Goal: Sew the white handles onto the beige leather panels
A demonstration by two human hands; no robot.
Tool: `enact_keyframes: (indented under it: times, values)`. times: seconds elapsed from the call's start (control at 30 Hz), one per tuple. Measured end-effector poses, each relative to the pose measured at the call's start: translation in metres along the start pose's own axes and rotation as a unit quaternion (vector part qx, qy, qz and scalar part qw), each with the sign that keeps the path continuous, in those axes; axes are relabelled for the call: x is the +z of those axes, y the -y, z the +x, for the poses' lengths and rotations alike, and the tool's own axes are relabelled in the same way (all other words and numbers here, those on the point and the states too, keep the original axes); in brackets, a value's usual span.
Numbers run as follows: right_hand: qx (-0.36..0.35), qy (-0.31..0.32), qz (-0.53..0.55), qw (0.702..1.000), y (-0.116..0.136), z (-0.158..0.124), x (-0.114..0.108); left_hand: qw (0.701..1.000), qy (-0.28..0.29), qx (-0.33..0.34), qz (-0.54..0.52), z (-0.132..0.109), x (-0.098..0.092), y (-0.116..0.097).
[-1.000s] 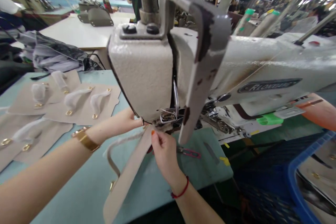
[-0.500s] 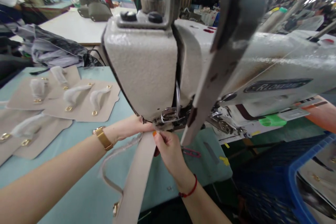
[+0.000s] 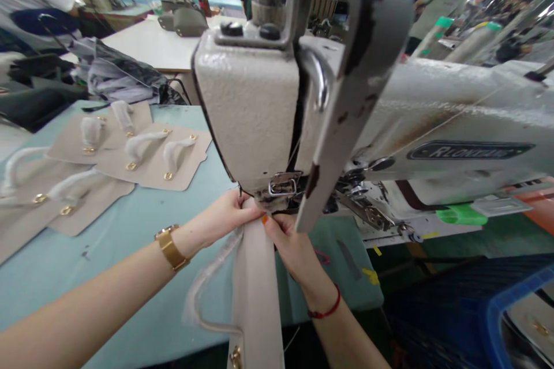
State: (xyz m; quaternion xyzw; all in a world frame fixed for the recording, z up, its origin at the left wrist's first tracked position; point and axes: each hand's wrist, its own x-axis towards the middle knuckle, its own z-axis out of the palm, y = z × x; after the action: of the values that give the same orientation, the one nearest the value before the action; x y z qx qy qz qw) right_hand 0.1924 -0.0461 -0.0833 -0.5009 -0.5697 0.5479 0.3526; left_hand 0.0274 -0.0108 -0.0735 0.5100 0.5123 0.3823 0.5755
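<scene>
At the sewing machine (image 3: 246, 109), beige panel (image 3: 257, 288), long axis running straight ahead

The one piece of readable lettering stands on the long, dark, round-ended nameplate with a pale border (image 3: 471, 150), set on the side of the off-white painted metal sewing machine (image 3: 454, 115), its pale capitals beginning "RLON" before the remaining letters blur.

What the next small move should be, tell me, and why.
Probably ease the beige panel slightly forward under the sewing machine head: the left hand and right hand hold its upper end close beneath, while the rest extends back toward the wearer.
</scene>
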Motion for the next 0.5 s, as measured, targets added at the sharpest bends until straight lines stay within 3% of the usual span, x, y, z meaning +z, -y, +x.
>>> enact_keyframes:
  times: [0.17,0.33,0.4,0.5]
  values:
    - [-0.023,-0.004,-0.037,0.999,0.005,-0.001,-0.006,1.0,0.008,-0.004,-0.004,0.001,-0.002,-0.001]
    - [-0.018,0.001,-0.04,0.999,0.002,-0.003,-0.006,0.999,0.009,-0.039,-0.003,0.002,-0.021,0.002]
    - [-0.007,0.007,-0.037,0.999,0.0,-0.005,-0.006,0.999,-0.019,-0.044,-0.006,-0.006,-0.029,0.007]
    - [-0.004,0.013,-0.036,0.999,-0.001,-0.009,-0.007,0.99,-0.117,-0.063,-0.036,-0.027,-0.034,0.021]
